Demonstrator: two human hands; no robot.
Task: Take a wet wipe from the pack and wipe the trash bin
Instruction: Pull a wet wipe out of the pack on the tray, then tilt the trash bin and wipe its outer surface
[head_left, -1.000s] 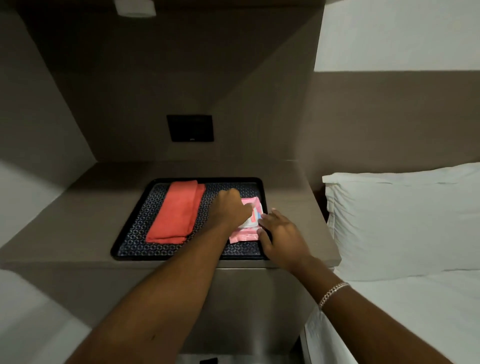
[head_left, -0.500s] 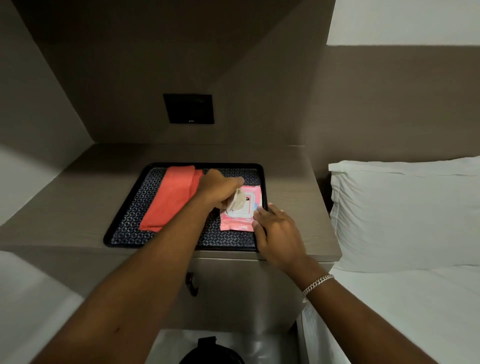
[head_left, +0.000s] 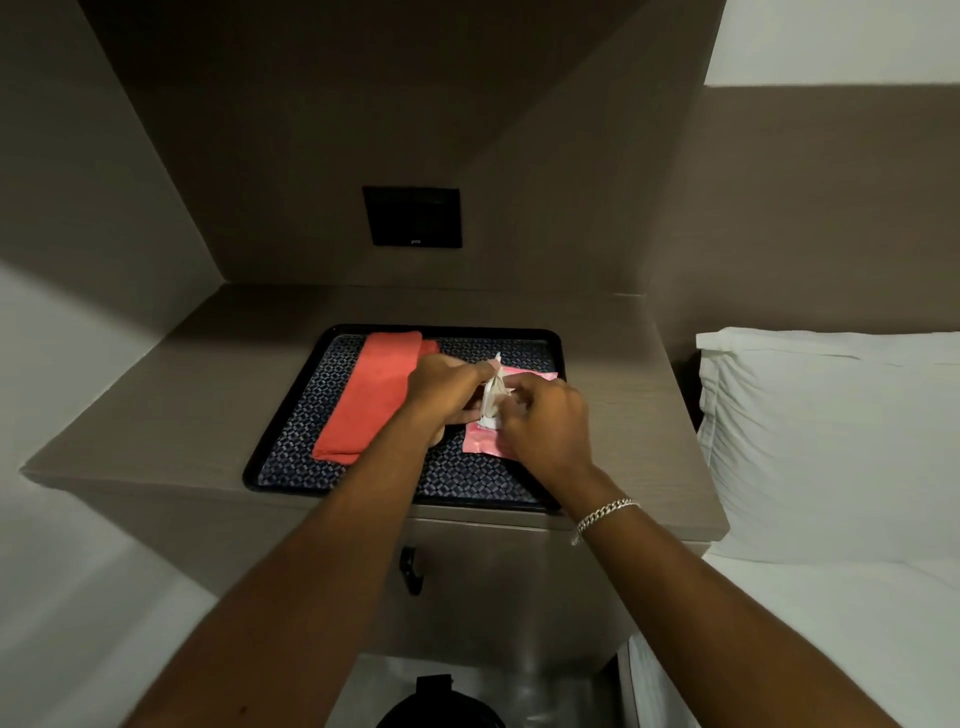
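A pink wet wipe pack (head_left: 482, 445) lies on the right side of a black patterned tray (head_left: 283, 447). My left hand (head_left: 445, 396) pinches the pack's white flap (head_left: 491, 401) and holds it upright. Over the pack, my right hand (head_left: 545, 423) has its fingertips bunched at the opening beside the flap. Those fingers hide whether they grip a wipe. The top of a black trash bin (head_left: 440, 704) shows at the bottom edge, under the counter.
A folded orange cloth (head_left: 374, 395) lies on the tray's left half. The tray sits on a brown counter (head_left: 156, 405) in a wall niche with a dark wall panel (head_left: 413, 215). A hook (head_left: 410, 569) hangs below. A white pillow (head_left: 831, 441) and bed are at the right.
My left hand has peeled the flap up and holds it raised. My right hand has moved from the pack's near edge onto its opening. The view has tilted down, so the bin shows.
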